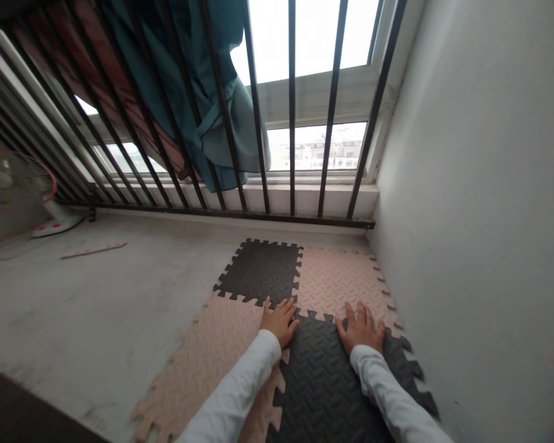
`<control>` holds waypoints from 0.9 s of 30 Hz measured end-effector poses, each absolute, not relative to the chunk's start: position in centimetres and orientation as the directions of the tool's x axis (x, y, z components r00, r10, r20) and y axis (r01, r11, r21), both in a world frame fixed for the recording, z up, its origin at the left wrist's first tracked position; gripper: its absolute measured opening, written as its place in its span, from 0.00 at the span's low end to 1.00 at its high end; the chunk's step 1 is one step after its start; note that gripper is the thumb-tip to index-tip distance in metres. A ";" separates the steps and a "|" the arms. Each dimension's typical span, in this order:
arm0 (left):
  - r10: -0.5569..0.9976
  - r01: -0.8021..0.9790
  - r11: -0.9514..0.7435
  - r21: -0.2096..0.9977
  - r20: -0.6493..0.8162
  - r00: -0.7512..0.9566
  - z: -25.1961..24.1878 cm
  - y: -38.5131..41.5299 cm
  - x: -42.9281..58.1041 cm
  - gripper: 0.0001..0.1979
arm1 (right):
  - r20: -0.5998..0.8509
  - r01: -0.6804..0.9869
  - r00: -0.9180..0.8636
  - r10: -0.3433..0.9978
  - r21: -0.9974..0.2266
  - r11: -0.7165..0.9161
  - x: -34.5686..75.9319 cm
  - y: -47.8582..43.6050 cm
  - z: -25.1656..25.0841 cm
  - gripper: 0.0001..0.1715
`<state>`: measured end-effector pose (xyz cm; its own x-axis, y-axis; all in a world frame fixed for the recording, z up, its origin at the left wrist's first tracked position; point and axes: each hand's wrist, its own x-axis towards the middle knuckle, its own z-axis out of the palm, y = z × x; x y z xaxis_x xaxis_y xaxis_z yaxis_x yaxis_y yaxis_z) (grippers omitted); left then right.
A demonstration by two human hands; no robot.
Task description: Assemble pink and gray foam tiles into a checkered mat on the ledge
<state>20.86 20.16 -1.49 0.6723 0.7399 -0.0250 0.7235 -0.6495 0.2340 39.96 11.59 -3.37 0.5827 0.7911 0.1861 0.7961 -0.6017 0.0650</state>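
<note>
L hand (279, 321) & R hand (361, 328) both open, palms down, fingers spread, no grip on anything, just flat on the foam. L sits where 4 interlocking foam tiles meet, R on the seam btwn far pink tile (337, 280) & near black tile (327, 384). Other two: far black tile (261, 271), near pink tile (203, 363). All have a soft embossed zigzag surface & square-toothed edges.

Risk: foam's light, so if teeth are only part-seated a seam could lift or gap once pressure comes off. Dusty-looking bare concrete floor (74, 307) may not hold the tiles, so the patch could creep. Near black tile's teeth are close to the white wall (466, 215), could ride up if shoved right.

Past the far tile edges: iron window bars (292, 123), teal curtain (212, 92). Off left, a pedestal fan (9, 184) & thin wood strip (93, 250) on the floor.
</note>
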 end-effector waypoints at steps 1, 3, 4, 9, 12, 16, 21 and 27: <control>0.748 0.734 -0.644 0.214 -0.027 0.664 -1.4 20.4 20.1 0.22 | 0.183 0.795 0.584 0.791 0.065 -0.603 40.0 11.6 -3.4 0.30; 0.794 0.791 -0.591 0.158 -0.064 0.605 -1.0 21.5 18.0 0.22 | 0.175 0.796 0.585 0.792 0.061 -0.602 40.2 11.7 -3.5 0.30; 0.829 0.833 -0.539 0.125 -0.093 0.551 -0.8 22.3 16.7 0.22 | 0.173 0.798 0.584 0.793 0.058 -0.600 40.2 11.8 -3.6 0.30; 0.937 0.954 -0.299 -0.026 -0.197 0.289 -0.2 25.7 9.8 0.23 | 0.183 0.804 0.579 0.795 0.034 -0.593 40.4 11.8 -4.0 0.30; 0.948 0.972 -0.225 -0.064 -0.244 0.204 0.0 26.7 8.0 0.24 | 0.196 0.804 0.578 0.792 0.029 -0.594 40.3 11.8 -4.0 0.30; 0.939 0.976 -0.209 -0.065 -0.293 0.182 1.1 26.1 8.9 0.27 | 0.195 0.806 0.577 0.793 0.027 -0.592 39.9 11.6 -3.3 0.29; 0.834 0.925 -0.379 -0.023 -0.441 0.331 2.0 17.5 9.8 0.32 | 0.178 0.802 0.586 0.791 0.015 -0.598 39.6 11.4 -2.7 0.29; 0.892 0.970 -0.234 -0.062 -0.412 0.188 1.1 5.6 10.2 0.37 | 0.092 0.828 0.554 0.827 0.039 -0.559 38.9 11.8 -0.8 0.25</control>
